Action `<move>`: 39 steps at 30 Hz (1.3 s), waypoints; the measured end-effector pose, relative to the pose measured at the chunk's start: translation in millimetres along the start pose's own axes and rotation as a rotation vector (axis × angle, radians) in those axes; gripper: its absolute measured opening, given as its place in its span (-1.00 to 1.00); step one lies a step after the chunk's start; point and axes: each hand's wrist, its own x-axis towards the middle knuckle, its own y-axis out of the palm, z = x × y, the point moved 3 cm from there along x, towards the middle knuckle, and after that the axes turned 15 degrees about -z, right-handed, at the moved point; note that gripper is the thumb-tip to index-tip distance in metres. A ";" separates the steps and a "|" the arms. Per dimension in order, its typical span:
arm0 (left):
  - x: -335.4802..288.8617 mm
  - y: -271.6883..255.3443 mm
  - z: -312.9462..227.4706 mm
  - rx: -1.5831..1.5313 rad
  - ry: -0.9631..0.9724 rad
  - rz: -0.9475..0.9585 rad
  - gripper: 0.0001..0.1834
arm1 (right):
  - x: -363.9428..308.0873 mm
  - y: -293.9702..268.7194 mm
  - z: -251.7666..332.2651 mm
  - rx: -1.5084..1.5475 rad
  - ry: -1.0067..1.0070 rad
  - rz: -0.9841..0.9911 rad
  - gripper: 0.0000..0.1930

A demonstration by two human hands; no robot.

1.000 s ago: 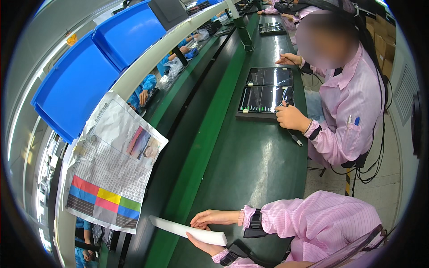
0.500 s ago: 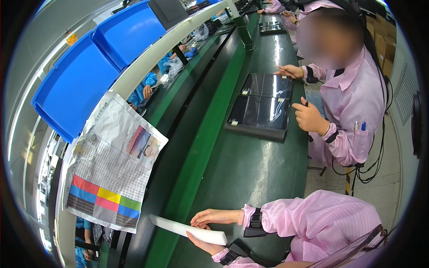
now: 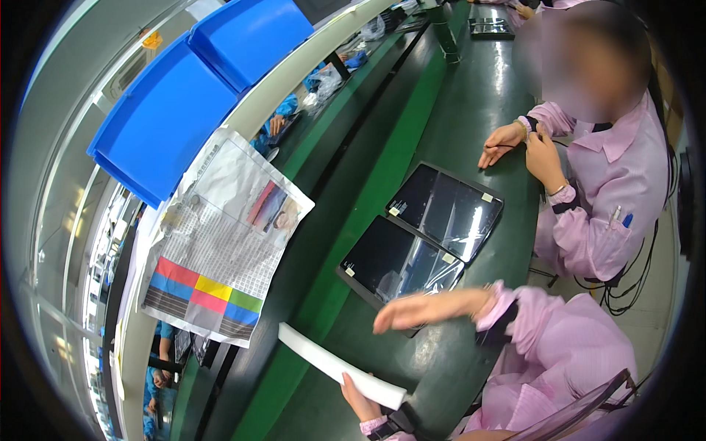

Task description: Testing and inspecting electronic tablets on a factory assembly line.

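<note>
My left hand [image 3: 359, 398] is closed on one end of a long white strip [image 3: 334, 365], which it holds above the green bench. My right hand [image 3: 419, 310], blurred by motion, stretches flat and empty, fingers extended, by the near edge of two dark glass-faced panels. The nearer panel [image 3: 390, 257] lies on the bench, its near corner partly hidden by that hand. Touching it on the far side is the other panel [image 3: 434, 204]. Both are black-framed, with small pale labels at the corners. Whether my right hand touches them I cannot tell.
Across the bench end a person in pink [image 3: 614, 184] holds both hands near the panels' far side. A printed paper sheet [image 3: 220, 242] hangs from a pale rail on the left, below blue bins [image 3: 162, 110]. Another dark panel [image 3: 491, 28] lies farther along the bench [image 3: 485, 95].
My right hand has left the white strip and reached toward the panels. The panels have come nearer and turned. The other person's hands have drawn back from them. The view has shifted.
</note>
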 end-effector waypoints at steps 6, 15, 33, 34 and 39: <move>-42.7 -41.4 -13.4 0.565 0.166 0.023 -0.36 | 19.6 -205.1 47.4 -1.218 -0.209 -0.887 -0.54; -72.1 -8.9 -65.7 1.258 0.784 0.141 -0.39 | 31.7 -323.5 6.5 -1.207 0.478 -0.751 -0.22; -100.3 -40.6 -31.8 0.731 0.259 0.224 -0.19 | -5.6 -123.0 7.9 -1.247 0.366 -0.274 -0.29; -111.0 -46.0 -34.2 0.735 0.244 0.211 -0.19 | -9.6 -116.9 5.7 -1.237 0.416 -0.206 -0.29; -148.1 -55.6 -55.5 0.746 0.120 0.134 -0.23 | -22.9 -83.7 2.9 -1.322 0.229 -0.258 -0.30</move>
